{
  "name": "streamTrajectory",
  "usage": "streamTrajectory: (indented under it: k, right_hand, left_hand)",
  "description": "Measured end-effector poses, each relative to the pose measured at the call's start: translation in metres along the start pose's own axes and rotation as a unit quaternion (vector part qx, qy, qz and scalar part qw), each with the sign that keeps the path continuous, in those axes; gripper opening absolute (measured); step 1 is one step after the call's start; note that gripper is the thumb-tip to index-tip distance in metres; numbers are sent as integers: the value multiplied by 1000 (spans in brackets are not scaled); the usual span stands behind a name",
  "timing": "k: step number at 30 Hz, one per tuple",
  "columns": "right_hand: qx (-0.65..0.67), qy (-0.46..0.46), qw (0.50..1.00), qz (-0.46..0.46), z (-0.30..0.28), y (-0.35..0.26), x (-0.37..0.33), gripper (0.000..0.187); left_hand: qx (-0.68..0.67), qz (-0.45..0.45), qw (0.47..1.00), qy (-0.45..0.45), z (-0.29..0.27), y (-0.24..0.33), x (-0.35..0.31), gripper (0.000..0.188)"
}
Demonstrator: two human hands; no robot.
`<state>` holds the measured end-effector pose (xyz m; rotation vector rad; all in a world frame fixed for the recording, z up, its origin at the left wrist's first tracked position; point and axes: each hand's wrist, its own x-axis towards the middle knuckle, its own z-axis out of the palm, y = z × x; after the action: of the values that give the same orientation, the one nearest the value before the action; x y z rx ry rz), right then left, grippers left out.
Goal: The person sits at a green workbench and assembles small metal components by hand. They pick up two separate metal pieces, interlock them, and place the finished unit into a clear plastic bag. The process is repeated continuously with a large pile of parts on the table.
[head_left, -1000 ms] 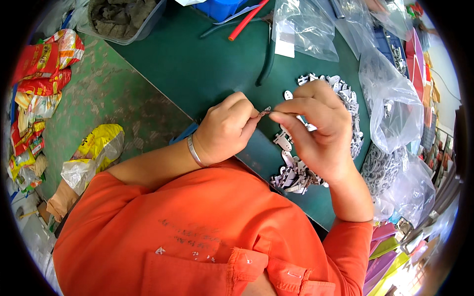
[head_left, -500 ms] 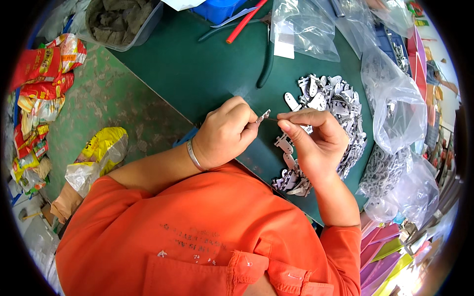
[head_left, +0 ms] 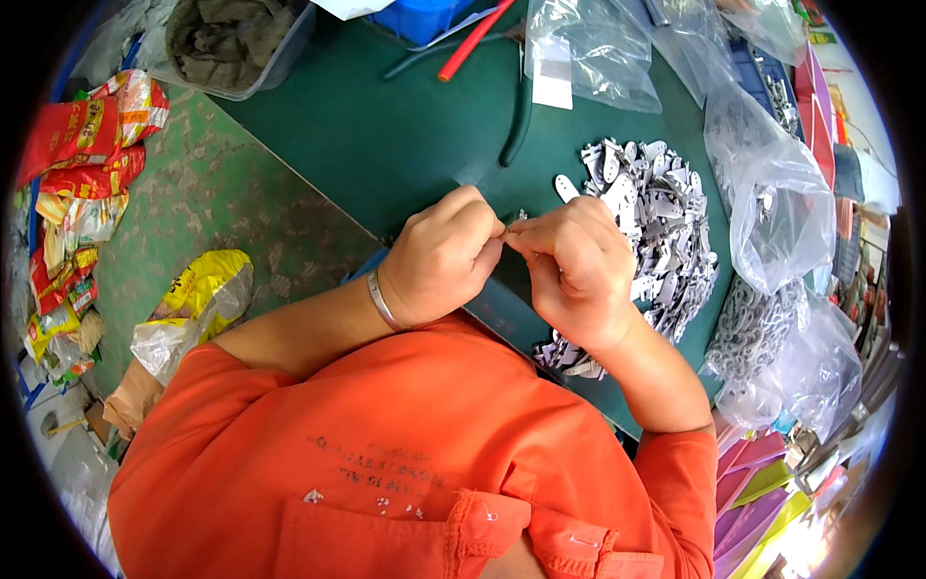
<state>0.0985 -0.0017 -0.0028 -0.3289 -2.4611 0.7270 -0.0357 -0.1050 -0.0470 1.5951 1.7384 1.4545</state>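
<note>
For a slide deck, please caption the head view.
Left hand and right hand, fingertips close together, above a green table beside heaped metal parts.

Tabletop (head_left: 386,145): bare beyond the left hand (head_left: 439,261) — room to pass there.
Pliers (head_left: 521,125): one handle in the way, straight beyond both hands.
Metal parts (head_left: 680,222): heaped just beside the right hand (head_left: 579,275), blocking that side — plastic bag (head_left: 772,222) farther right.

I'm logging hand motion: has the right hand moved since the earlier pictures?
Yes, the right hand moved left, toward the left hand, judged against the pliers' dark-green handle.
</note>
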Motion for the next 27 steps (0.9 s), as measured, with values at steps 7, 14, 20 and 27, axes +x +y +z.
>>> streamTrajectory:
  k: [7,14,20,27]
  right_hand:
    - [107,85,985,105,-14,-8,10,17]
    - [345,121,896,254,-28,-11,-11,13]
    - [425,113,859,262,-21,-18,-23,13]
    - [424,109,861,257,-9,-19,-29,12]
  left_hand:
    - [5,-74,997,-4,1,9,6,22]
    - [-36,-34,997,-57,-6,3,4,16]
    - [-103,-123,986,-49,-4,-3,0,15]
    - [-89,-100,990,-39,-3,-3,-1,14]
